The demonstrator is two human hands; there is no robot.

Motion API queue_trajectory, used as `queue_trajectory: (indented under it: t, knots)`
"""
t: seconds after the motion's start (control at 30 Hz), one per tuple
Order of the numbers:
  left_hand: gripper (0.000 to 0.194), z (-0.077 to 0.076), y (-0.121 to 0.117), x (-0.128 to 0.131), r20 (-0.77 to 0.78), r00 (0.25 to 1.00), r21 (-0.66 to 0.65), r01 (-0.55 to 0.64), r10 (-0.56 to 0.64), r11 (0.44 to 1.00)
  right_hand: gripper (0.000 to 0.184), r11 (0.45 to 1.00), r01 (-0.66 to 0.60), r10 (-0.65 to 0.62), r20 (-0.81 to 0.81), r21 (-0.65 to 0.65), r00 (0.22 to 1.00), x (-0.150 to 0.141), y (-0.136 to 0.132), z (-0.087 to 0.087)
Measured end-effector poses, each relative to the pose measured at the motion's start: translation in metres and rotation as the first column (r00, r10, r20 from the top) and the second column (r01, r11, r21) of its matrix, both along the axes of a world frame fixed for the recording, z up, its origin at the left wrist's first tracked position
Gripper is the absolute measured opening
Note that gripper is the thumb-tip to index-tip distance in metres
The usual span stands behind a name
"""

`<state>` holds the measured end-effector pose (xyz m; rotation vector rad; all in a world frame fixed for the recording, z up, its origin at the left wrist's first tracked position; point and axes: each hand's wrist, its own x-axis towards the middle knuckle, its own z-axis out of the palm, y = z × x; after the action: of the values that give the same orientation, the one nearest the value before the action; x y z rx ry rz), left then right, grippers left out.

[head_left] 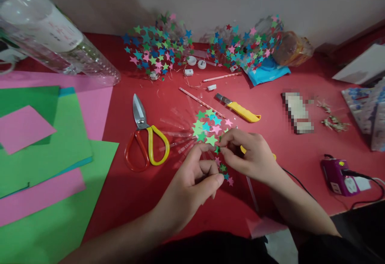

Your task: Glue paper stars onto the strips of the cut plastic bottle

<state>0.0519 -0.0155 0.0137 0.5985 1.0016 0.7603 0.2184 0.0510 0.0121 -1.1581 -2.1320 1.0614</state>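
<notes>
A cluster of paper stars (211, 140) in green, blue and pink fans out on clear plastic strips (177, 135) in front of me. My right hand (248, 154) pinches at its lower right edge, where a small dark green star (217, 150) shows at the fingertips. My left hand (195, 176) is beside the cluster, its index finger reaching the lower stars and its thumb held apart. Several more stars trail below, between my hands. Scissors (144, 136) with one red and one yellow handle lie to the left. Behind the cluster is a yellow utility knife (240, 109).
Two star-covered clear bunches (159, 47) stand by the wall, near small white battery pieces (189, 72). Coloured paper sheets (102, 156) and a large plastic bottle (60, 35) are at left. A blue packet (267, 73) and a purple plug adapter (338, 176) are at right.
</notes>
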Motion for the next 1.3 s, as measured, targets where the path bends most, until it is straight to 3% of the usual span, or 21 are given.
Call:
queue_trajectory:
  t: [0.27,0.5,0.7,1.07,1.3]
  knots:
    - [0.017,0.000,0.003,-0.002,0.015,1.000,-0.008,-0.017,0.017,1.000,0.006,0.997,0.041,-0.041,-0.009,-0.065,0.999,-0.006,-0.006,0.000]
    - [0.012,-0.004,0.013,0.002,-0.070,0.995,0.063,-0.073,0.077,0.995,0.001,0.998,0.057,-0.059,0.045,0.035,0.997,-0.008,-0.009,0.000]
    - [0.013,-0.008,0.018,0.003,-0.149,0.974,0.106,-0.158,0.173,0.982,0.013,0.995,0.058,-0.065,0.096,0.079,0.993,-0.009,-0.011,-0.003]
    - [0.013,-0.007,0.026,-0.002,-0.305,0.919,0.190,-0.198,0.250,0.962,0.016,0.977,0.116,-0.121,0.019,0.177,0.992,0.001,-0.011,0.013]
    - [0.012,-0.004,0.029,0.001,-0.340,0.922,0.203,-0.121,0.185,0.972,0.014,0.957,0.175,-0.170,-0.041,0.230,0.985,0.013,-0.006,0.027]
